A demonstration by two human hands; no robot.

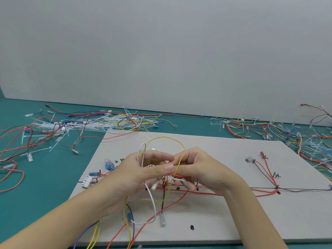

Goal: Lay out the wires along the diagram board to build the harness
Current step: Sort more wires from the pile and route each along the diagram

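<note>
Yellow wire (168, 139): arched in a loop above the middle of the diagram board (224, 212), both ends running down between the two hands, one strand passing on toward the near edge. White wire (142, 150): small loop rising beside the yellow one, its tail hanging below the hands to a clear-sleeved terminal (162, 220) on the board. Left hand (143, 175): fingers curled, thumb and fingers pinching the yellow and white wires where the loops begin. Right hand (199, 169): fingers curled, pinching the yellow wire just beside the left thumb; fingertips of both hands touching. Diagram board: pale, flat on the teal table (45, 177), marked with black dots and handwritten labels. Red wires (206, 193): laid across the board under the hands, running right to a junction from which red and black branches lead up to terminals (263, 155). White connector (87, 181) and blue terminals (109, 166): at the board's left end. Loose wire and cable-tie heap (86, 123): on the table behind the board, left. Finished harness pile (287, 133): on the table, far right. Grey wall (161, 51): behind the table.
</note>
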